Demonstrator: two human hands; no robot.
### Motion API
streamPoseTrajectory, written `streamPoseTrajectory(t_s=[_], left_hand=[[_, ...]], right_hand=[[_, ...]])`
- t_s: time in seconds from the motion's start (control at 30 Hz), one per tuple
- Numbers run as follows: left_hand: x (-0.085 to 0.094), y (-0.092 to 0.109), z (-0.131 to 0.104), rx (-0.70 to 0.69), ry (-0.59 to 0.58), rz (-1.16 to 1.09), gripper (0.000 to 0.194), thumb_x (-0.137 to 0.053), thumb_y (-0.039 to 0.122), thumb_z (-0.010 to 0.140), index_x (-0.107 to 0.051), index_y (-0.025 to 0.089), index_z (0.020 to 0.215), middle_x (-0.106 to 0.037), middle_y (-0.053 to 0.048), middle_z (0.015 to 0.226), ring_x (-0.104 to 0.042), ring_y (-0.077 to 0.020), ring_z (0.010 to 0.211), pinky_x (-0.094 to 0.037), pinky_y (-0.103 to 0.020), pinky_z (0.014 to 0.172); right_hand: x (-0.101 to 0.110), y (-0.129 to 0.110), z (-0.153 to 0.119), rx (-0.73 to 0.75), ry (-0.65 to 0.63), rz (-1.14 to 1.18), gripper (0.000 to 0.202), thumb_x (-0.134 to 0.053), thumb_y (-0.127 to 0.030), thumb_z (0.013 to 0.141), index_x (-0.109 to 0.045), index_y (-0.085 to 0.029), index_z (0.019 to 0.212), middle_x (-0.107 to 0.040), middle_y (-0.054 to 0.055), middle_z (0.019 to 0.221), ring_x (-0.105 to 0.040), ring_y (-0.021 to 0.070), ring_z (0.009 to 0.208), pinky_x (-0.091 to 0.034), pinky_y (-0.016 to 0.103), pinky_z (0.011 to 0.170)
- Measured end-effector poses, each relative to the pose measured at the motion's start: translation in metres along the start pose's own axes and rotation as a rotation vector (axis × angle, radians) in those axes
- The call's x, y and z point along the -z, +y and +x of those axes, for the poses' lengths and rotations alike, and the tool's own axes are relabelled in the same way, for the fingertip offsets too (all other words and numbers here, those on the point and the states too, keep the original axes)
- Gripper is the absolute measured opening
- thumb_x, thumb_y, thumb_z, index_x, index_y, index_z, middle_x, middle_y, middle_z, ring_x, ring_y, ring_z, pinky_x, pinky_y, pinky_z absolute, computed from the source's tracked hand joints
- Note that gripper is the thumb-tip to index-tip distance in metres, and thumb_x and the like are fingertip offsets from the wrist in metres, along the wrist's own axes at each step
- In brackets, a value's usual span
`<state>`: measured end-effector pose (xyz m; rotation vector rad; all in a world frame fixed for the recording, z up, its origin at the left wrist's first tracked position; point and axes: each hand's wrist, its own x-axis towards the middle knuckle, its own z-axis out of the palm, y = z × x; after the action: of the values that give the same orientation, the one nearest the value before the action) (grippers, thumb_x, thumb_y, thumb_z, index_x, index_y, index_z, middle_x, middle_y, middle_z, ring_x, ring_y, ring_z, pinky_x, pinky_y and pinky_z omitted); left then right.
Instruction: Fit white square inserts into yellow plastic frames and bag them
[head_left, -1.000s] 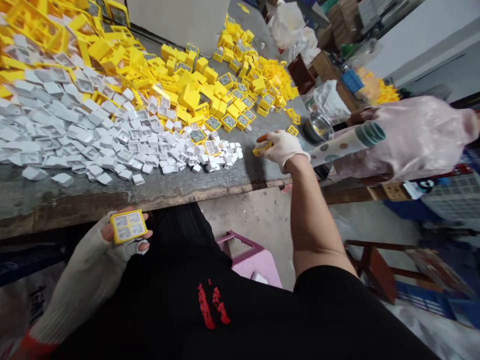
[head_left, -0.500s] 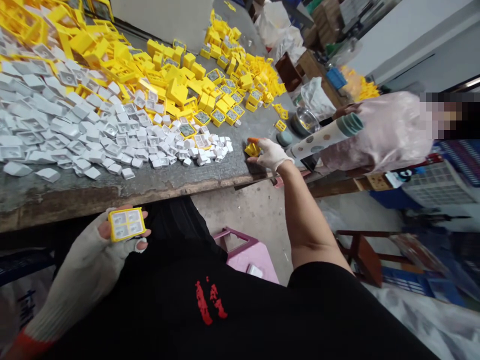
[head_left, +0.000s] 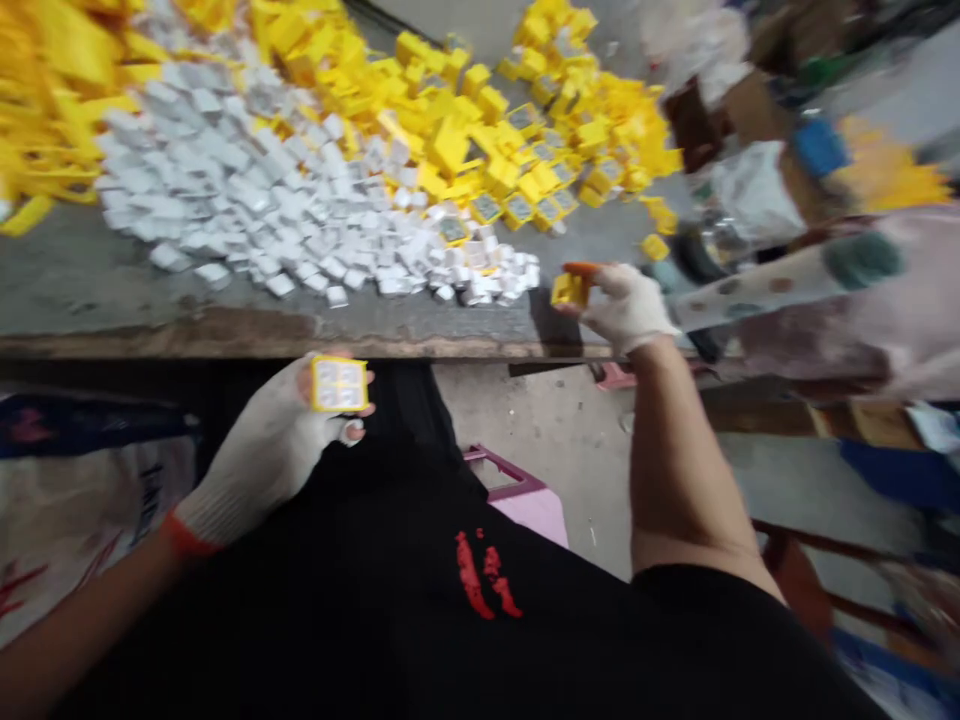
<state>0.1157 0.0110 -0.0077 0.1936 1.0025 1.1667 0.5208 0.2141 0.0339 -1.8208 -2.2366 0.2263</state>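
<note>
In my gloved left hand [head_left: 289, 425], held just below the table edge, is a small yellow frame [head_left: 339, 384] with white pieces set in its compartments. My right hand [head_left: 630, 305], gloved with bare fingertips, reaches over the table and closes on a small yellow plastic piece [head_left: 568, 290]. An orange cover shows on one of its fingers. Left of that hand spreads a heap of small white plastic caps [head_left: 247, 215]. Behind them lie many yellow plastic pieces [head_left: 457, 145], some with grey insides. The view is blurred, so fine details are lost.
A worn grey table [head_left: 97, 270] runs across in front of me. A co-worker's patterned sleeve [head_left: 780, 285] with a green cuff lies at the right, near a clear bowl [head_left: 724, 240]. Below the table edge stands a pink stool [head_left: 536, 510]. A white printed sack [head_left: 90, 500] sits at lower left.
The whole view has swung, so the table and piles appear shifted right. My left hand has come up closer to the table edge with the yellow frame; my right hand still holds the yellow piece.
</note>
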Motion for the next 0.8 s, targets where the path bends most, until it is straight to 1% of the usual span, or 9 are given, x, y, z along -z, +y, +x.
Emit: streamPoseTrajectory(t_s=[0.03,0.1,0.2,0.27,0.3,0.37,0.47,0.63,0.8], left_hand=[[-0.004,-0.001,-0.002,-0.011,-0.032,0.005,0.049,-0.103,0.035,0.082,-0.081,0.018,0.123,-0.088,-0.013,0.116,-0.083,-0.0258,0.09,-0.061,-0.03,0.067],[-0.009,-0.001,-0.003,-0.045,-0.092,0.006,0.051,-0.102,0.044,0.084,-0.082,0.021,0.125,-0.087,-0.012,0.12,-0.084,-0.0274,0.092,-0.061,-0.031,0.066],[-0.012,0.003,-0.007,-0.082,-0.13,0.027,0.059,-0.102,0.052,0.085,-0.082,0.026,0.134,-0.085,-0.012,0.131,-0.083,-0.0277,0.099,-0.062,-0.03,0.066],[-0.014,0.005,-0.011,-0.098,-0.122,0.038,0.054,-0.1,0.05,0.088,-0.082,0.024,0.131,-0.084,-0.013,0.137,-0.083,-0.0277,0.105,-0.062,-0.029,0.067],[-0.016,0.007,-0.013,-0.101,-0.116,0.045,0.05,-0.098,0.049,0.09,-0.081,0.023,0.129,-0.084,-0.014,0.138,-0.082,-0.0281,0.108,-0.063,-0.028,0.067],[-0.017,0.008,-0.017,-0.097,-0.108,0.058,0.045,-0.094,0.047,0.093,-0.081,0.02,0.126,-0.084,-0.016,0.136,-0.082,-0.0299,0.112,-0.063,-0.028,0.068],[-0.017,0.009,-0.019,-0.085,-0.104,0.065,0.041,-0.09,0.044,0.094,-0.08,0.019,0.125,-0.085,-0.016,0.132,-0.082,-0.0323,0.117,-0.064,-0.028,0.069],[-0.015,0.009,-0.017,-0.087,-0.085,0.058,0.035,-0.091,0.037,0.093,-0.08,0.017,0.12,-0.085,-0.016,0.128,-0.083,-0.0321,0.117,-0.067,-0.031,0.073],[-0.012,0.004,-0.015,-0.114,-0.08,0.068,0.044,-0.101,0.036,0.081,-0.083,0.017,0.117,-0.086,-0.015,0.123,-0.083,-0.0326,0.112,-0.07,-0.035,0.077]], right_hand=[[-0.005,-0.019,-0.009,0.094,0.072,0.102,0.056,-0.092,-0.056,0.087,-0.089,-0.031,0.136,-0.086,0.015,0.116,-0.08,0.0361,0.103,-0.068,0.055,0.099],[-0.013,-0.067,-0.029,0.322,0.082,0.324,0.066,-0.091,-0.065,0.091,-0.081,-0.038,0.15,-0.084,0.01,0.126,-0.08,0.0357,0.104,-0.069,0.061,0.099],[-0.021,-0.142,-0.058,0.594,-0.101,0.552,0.061,-0.092,-0.06,0.097,-0.079,-0.04,0.153,-0.084,0.009,0.133,-0.081,0.0374,0.117,-0.071,0.061,0.107],[-0.026,-0.179,-0.067,0.712,-0.145,0.606,0.058,-0.089,-0.054,0.102,-0.078,-0.035,0.155,-0.084,0.01,0.139,-0.081,0.0369,0.123,-0.071,0.058,0.111],[-0.028,-0.191,-0.068,0.749,-0.156,0.611,0.057,-0.087,-0.054,0.103,-0.078,-0.032,0.156,-0.084,0.011,0.141,-0.081,0.0367,0.124,-0.071,0.057,0.112],[-0.033,-0.204,-0.066,0.761,-0.195,0.593,0.058,-0.085,-0.058,0.105,-0.079,-0.03,0.155,-0.084,0.011,0.142,-0.08,0.0367,0.126,-0.07,0.057,0.114],[-0.036,-0.206,-0.062,0.711,-0.273,0.551,0.061,-0.084,-0.066,0.103,-0.08,-0.034,0.155,-0.084,0.009,0.143,-0.079,0.0367,0.127,-0.068,0.056,0.115],[-0.038,-0.204,-0.062,0.784,-0.25,0.55,0.059,-0.078,-0.063,0.109,-0.077,-0.033,0.159,-0.084,0.009,0.145,-0.079,0.0356,0.125,-0.068,0.054,0.111],[-0.039,-0.203,-0.062,0.799,-0.27,0.505,0.058,-0.075,-0.069,0.108,-0.078,-0.037,0.157,-0.084,0.009,0.144,-0.079,0.035,0.12,-0.068,0.053,0.11]])
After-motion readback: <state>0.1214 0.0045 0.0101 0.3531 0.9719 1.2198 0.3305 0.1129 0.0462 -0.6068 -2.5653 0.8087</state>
